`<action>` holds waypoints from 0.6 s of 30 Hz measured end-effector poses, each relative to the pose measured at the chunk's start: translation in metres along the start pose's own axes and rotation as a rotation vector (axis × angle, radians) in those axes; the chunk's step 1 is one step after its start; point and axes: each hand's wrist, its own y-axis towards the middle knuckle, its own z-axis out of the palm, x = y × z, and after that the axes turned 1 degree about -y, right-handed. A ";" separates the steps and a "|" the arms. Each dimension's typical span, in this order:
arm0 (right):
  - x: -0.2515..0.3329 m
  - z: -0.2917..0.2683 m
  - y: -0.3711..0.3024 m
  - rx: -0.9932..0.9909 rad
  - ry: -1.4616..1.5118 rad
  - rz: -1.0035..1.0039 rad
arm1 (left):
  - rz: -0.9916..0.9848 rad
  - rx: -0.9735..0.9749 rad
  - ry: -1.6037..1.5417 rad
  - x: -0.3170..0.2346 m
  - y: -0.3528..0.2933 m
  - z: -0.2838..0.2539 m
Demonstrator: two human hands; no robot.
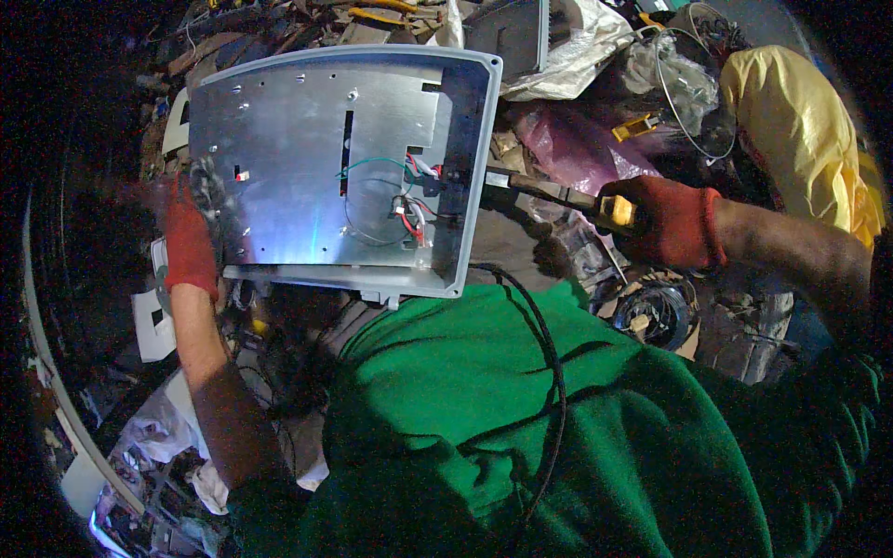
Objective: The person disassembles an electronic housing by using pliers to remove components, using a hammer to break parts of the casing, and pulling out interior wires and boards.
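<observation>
A grey electrical box [288, 205] with a bare metal mounting plate inside is in front of my body, its open face toward me. Red, white and green wires [414, 219] hang at the plate's right side. My left hand [193, 244], in a red glove, grips the box's left side; its fingers are dim and partly blurred. In its red glove, my right hand [672, 223] is closed around the yellow-and-black handle of a long dark tool [558, 192]. The tool points left at the box's right wall. I cannot tell the exact kind of tool.
Scrap and loose parts surround me. A yellow sack [791, 130] and white sacking [586, 46] lie at the far right, with pink plastic sheeting [586, 153] nearer. A coil of black cable [656, 312] sits below my right hand. A black cord [549, 344] runs over my green top.
</observation>
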 end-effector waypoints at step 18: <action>-0.078 0.019 0.100 -1.259 -0.560 -0.166 | -0.349 0.232 -0.846 -0.072 0.025 -0.046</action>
